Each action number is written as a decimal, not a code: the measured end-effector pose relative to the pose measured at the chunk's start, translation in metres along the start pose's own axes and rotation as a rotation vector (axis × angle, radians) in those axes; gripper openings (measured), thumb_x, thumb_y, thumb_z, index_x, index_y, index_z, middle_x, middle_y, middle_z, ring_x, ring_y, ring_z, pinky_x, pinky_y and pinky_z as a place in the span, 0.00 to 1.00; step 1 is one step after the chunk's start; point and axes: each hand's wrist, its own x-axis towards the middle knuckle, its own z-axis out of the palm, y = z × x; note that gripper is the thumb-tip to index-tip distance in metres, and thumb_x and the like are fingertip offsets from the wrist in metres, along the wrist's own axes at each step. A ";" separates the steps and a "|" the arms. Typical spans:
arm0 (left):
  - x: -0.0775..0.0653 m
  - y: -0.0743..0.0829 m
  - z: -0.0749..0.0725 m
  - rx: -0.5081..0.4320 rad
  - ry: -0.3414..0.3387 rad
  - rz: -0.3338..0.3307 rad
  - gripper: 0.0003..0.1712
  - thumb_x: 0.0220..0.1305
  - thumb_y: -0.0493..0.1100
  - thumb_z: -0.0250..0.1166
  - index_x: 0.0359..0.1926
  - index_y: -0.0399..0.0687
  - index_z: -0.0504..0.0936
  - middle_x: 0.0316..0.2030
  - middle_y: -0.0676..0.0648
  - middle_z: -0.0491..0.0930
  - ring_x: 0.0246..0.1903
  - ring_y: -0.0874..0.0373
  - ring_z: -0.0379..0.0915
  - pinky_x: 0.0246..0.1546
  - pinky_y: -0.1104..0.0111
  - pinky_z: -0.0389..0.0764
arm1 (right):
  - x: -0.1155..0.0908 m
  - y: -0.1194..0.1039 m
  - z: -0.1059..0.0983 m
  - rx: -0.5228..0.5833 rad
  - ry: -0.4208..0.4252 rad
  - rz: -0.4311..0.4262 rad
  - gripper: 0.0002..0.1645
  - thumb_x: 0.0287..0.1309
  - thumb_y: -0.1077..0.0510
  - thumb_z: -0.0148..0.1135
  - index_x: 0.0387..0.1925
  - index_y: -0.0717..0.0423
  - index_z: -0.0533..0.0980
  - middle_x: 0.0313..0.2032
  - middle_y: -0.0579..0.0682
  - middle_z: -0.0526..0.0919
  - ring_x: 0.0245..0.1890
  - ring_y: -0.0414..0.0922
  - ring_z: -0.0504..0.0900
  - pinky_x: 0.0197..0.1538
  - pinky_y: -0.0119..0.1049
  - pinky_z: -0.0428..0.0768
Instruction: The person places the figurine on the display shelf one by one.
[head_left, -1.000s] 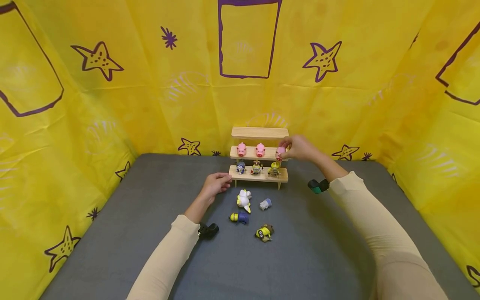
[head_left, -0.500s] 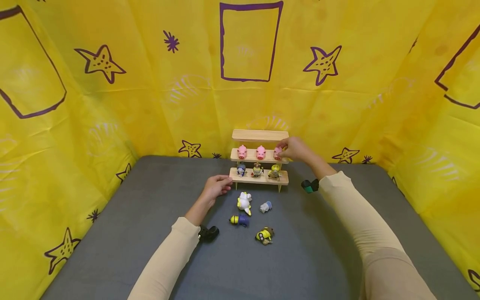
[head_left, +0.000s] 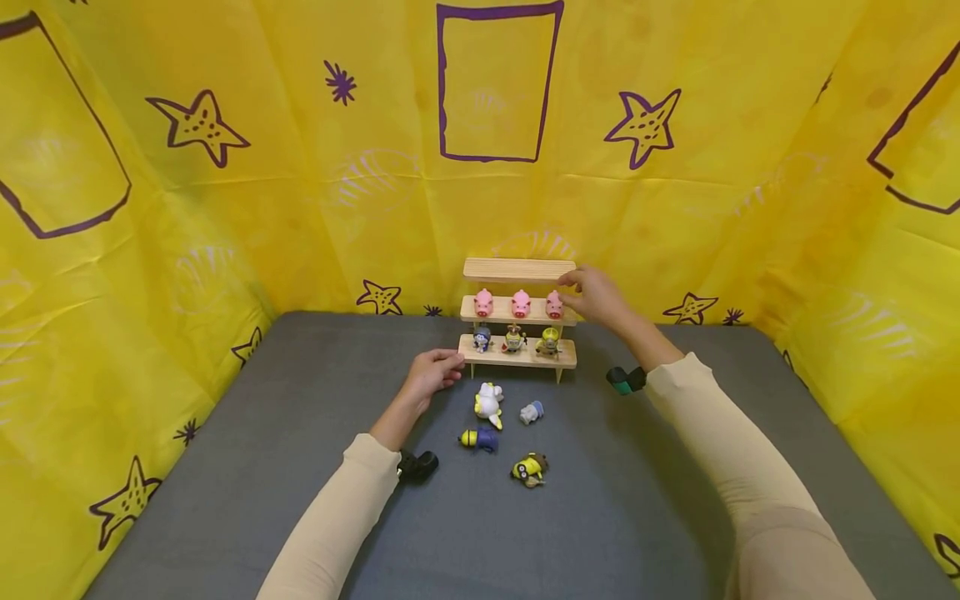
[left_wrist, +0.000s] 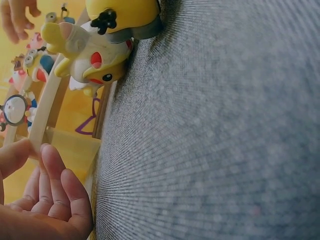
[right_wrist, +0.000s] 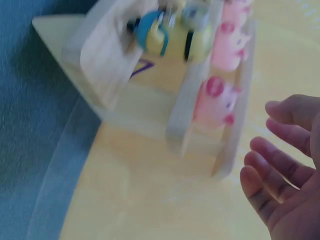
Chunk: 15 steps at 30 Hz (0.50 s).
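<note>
While the left hand [head_left: 431, 373] pinches the left end of the wooden stand's [head_left: 520, 269] lowest tier [head_left: 495, 358], the right hand [head_left: 597, 297] hangs loosely spread, clasping nothing, beside the right-hand pig [head_left: 554, 306]. That pig stands near the right edge of the middle tier [head_left: 501, 310]; grey cloth [head_left: 660, 492] stretches wide to either side. The right wrist view shows a gap between fingertips and pig (from the head they nearly overlap); the left wrist view reveals the white toy's [left_wrist: 95, 60] eye and red cheek.
</note>
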 end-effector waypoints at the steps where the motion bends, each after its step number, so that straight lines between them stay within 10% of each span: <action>1: 0.000 0.000 0.000 0.000 0.001 -0.001 0.18 0.67 0.43 0.63 0.54 0.40 0.80 0.42 0.44 0.84 0.30 0.62 0.78 0.36 0.70 0.80 | -0.003 -0.003 0.000 -0.008 0.018 -0.025 0.17 0.60 0.61 0.63 0.48 0.69 0.80 0.45 0.67 0.81 0.45 0.62 0.79 0.49 0.53 0.77; 15: -0.003 0.002 -0.001 -0.004 0.001 0.012 0.18 0.68 0.43 0.62 0.55 0.38 0.79 0.41 0.45 0.84 0.30 0.62 0.78 0.36 0.70 0.80 | -0.033 -0.037 0.022 -0.014 0.035 -0.229 0.12 0.57 0.62 0.66 0.42 0.64 0.83 0.37 0.58 0.87 0.39 0.54 0.82 0.45 0.48 0.78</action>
